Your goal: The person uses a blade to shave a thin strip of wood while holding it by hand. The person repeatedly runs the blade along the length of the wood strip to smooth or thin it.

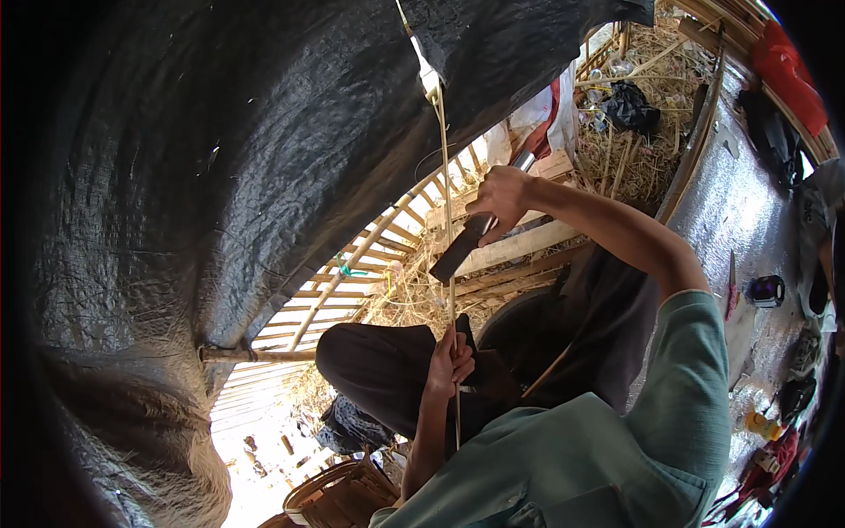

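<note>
A long, thin bamboo strip (pixel 445 150) runs almost upright through the middle of the view, its upper end pale and frayed. Low on it, my left hand (pixel 451 361) is closed round the strip, near my bent knee. A small dark piece (pixel 465 331) shows beside those fingers; whether I hold it cannot be told. Higher up, my right hand (pixel 502 201) grips a broad dark-bladed knife (pixel 461 250). The blade slants down to the left and overlaps the strip. Past my fist stick out a silver collar and what looks like a reddish-brown handle.
Black plastic sheeting (pixel 264 158) hangs across the left. Behind the strip stands a bamboo slat wall (pixel 352 273), with straw (pixel 651 150) and wooden planks (pixel 519 246) beside it. A woven basket (pixel 339 495) sits at lower left. Scissors (pixel 732 286) lie on a silvery surface (pixel 704 229) at right.
</note>
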Motion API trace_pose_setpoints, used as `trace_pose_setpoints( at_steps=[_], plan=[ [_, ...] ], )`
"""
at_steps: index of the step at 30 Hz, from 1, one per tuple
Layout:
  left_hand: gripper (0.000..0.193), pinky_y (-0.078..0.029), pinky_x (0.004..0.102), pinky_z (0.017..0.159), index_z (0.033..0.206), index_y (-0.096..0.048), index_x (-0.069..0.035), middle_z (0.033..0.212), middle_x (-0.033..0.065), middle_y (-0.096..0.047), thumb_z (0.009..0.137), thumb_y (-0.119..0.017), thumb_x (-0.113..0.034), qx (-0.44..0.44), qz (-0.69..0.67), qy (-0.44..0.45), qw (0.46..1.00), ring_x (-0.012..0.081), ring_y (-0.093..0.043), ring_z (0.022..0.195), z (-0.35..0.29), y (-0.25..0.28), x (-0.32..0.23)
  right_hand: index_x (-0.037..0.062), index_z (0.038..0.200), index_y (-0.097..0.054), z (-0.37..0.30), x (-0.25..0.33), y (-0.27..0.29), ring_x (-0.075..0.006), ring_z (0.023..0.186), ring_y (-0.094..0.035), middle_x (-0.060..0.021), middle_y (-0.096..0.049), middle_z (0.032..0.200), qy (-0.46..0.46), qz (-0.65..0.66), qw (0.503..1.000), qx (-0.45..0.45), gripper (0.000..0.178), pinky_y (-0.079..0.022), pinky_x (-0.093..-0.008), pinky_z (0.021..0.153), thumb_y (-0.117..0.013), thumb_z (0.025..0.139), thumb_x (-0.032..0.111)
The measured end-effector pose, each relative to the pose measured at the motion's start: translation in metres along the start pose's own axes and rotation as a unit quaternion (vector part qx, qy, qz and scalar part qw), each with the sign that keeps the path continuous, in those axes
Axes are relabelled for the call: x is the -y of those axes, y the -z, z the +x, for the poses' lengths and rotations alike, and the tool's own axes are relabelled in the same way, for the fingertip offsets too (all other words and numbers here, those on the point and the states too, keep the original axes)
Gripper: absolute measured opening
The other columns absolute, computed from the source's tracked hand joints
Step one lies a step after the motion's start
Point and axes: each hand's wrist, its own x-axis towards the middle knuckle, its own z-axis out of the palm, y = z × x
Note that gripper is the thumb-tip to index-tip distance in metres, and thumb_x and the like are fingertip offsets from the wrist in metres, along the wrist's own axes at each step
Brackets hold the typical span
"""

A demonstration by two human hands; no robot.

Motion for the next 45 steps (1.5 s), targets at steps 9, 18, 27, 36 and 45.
trace_pose_setpoints(
  at_steps=[9,18,27,36,45],
  plan=[
    [0.051,-0.017,0.0216,0.028,0.058,-0.034,-0.013,0.041,-0.0043,-0.022,0.091,-0.035,-0.052,-0.014,0.028,-0.016,0.999,0.0066,-0.018,0.028,0.002,-0.002,0.001,0.0119,0.075,-0.057,-0.016,-0.005,0.007,-0.0256,0.042,-0.054,-0.0073,-0.051,0.046,-0.075,0.005,0.997,0.029,0.065,-0.043,-0.0361,0.040,-0.045,0.070,0.075],
    [0.049,-0.018,0.0219,0.028,0.060,-0.034,-0.012,0.044,-0.0031,-0.022,0.092,-0.036,-0.048,-0.064,0.108,-0.053,0.991,0.0071,-0.018,0.029,0.003,-0.020,0.000,0.0110,0.079,-0.065,0.003,-0.041,0.024,-0.0306,0.067,-0.064,-0.0139,-0.064,0.069,-0.469,0.061,0.881,-0.021,0.062,-0.052,-0.0417,0.061,-0.043,0.077,0.069],
    [0.049,-0.017,0.0219,0.028,0.060,-0.035,-0.012,0.042,-0.0044,-0.023,0.092,-0.034,-0.049,-0.027,0.053,-0.027,0.998,0.0061,-0.019,0.029,-0.006,-0.011,0.005,0.0149,0.065,-0.057,0.008,-0.003,-0.003,-0.0212,0.044,-0.056,-0.0043,-0.053,0.048,0.067,-0.002,0.997,-0.032,0.062,-0.043,-0.0335,0.041,-0.050,0.064,0.076],
    [0.051,-0.018,0.0211,0.028,0.059,-0.035,-0.012,0.042,-0.0045,-0.023,0.091,-0.034,-0.053,-0.022,0.042,0.003,0.999,0.0053,-0.020,0.028,-0.041,0.004,0.034,0.0074,0.063,-0.059,0.014,-0.038,0.007,-0.0208,0.040,-0.055,-0.0071,-0.051,0.045,-0.290,0.011,0.952,-0.094,0.061,-0.042,-0.0362,0.038,-0.054,0.072,0.068],
    [0.052,-0.019,0.0208,0.030,0.059,-0.035,-0.012,0.042,-0.0043,-0.025,0.090,-0.033,-0.054,-0.023,0.021,0.027,0.999,0.0050,-0.020,0.029,-0.062,0.000,0.057,0.0093,0.079,-0.065,0.002,-0.077,0.021,-0.0332,0.069,-0.064,-0.0160,-0.063,0.068,-0.488,0.124,0.862,-0.063,0.063,-0.051,-0.0388,0.061,-0.048,0.073,0.069]
  ],
)
